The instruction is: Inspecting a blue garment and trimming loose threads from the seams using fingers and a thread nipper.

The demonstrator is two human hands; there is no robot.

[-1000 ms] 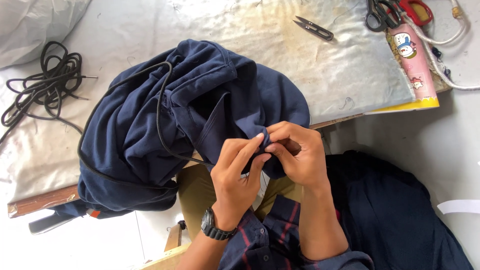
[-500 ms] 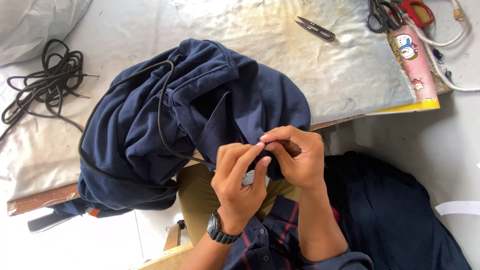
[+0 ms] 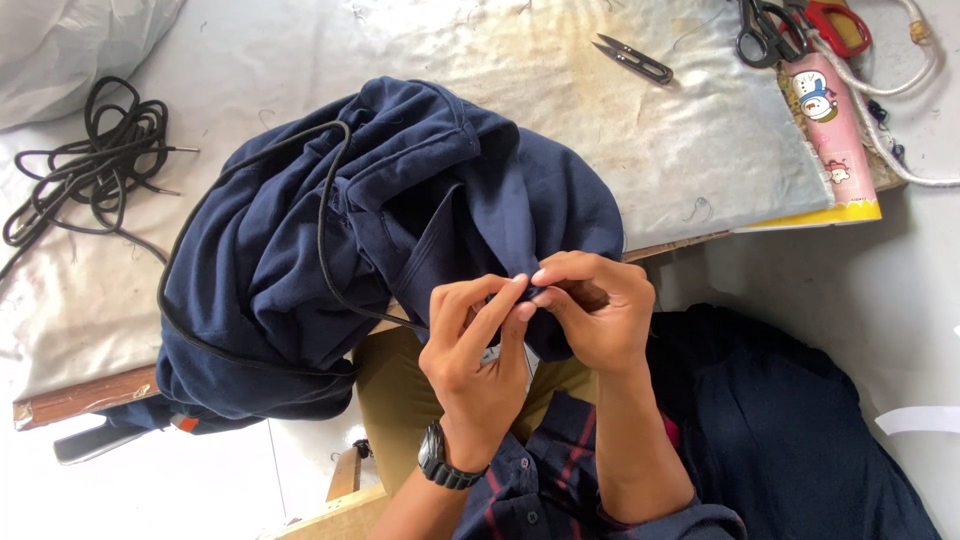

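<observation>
A bunched navy blue garment point(image 3: 400, 230) lies over the near edge of a work table point(image 3: 560, 100). A long black drawstring cord point(image 3: 322, 240) loops across it and runs toward my hands. My left hand point(image 3: 475, 350), with a black wristwatch, pinches a fold of the navy fabric at the garment's near edge. My right hand point(image 3: 590, 320) meets it fingertip to fingertip on the same fold. Whether the cord's end lies between my fingers is hidden.
A coil of black cords point(image 3: 90, 170) lies at the table's left. Thread snips point(image 3: 635, 58), black scissors point(image 3: 765, 30), red-handled scissors point(image 3: 835, 25) and a pink case point(image 3: 830, 110) sit at the far right. More dark blue cloth point(image 3: 800, 430) is piled right of my lap.
My hands stay at the same spot on the garment's edge. The fingers have shifted slightly, working the fold between them.
</observation>
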